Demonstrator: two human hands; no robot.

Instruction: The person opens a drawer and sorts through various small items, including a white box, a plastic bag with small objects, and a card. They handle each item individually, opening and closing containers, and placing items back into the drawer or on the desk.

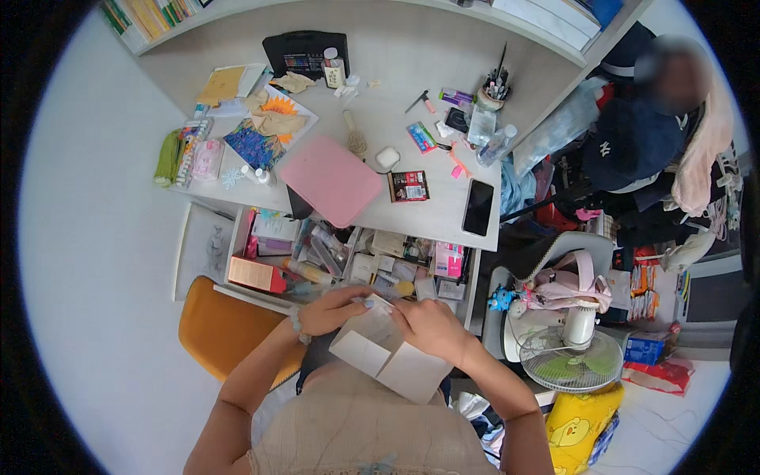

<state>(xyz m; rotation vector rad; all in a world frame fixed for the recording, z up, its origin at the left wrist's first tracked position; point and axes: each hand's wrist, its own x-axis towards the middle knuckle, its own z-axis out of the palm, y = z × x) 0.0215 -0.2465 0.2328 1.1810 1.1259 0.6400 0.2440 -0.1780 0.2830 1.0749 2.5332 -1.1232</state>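
Note:
A white cardboard box (380, 338) with its flaps spread is held between my two hands, close in front of my body. My left hand (332, 312), with a bead bracelet at the wrist, grips the box's far left edge with thumb and fingers. On the far right edge, my right hand (433, 326) has its fingers closed over the cardboard. Just beyond both hands is a pulled-out drawer (473, 285) full of small bottles, tubes and packets. An orange-and-red carton (255, 274) rests at the drawer's left side.
A white desk (439, 219) above the drawer carries a pink rectangular item (332, 178), a smartphone (478, 206) and a pen holder (493, 95). An orange chair (219, 326) stands left. To the right are a fan (571, 359) and a chair bearing a pink bag (564, 285).

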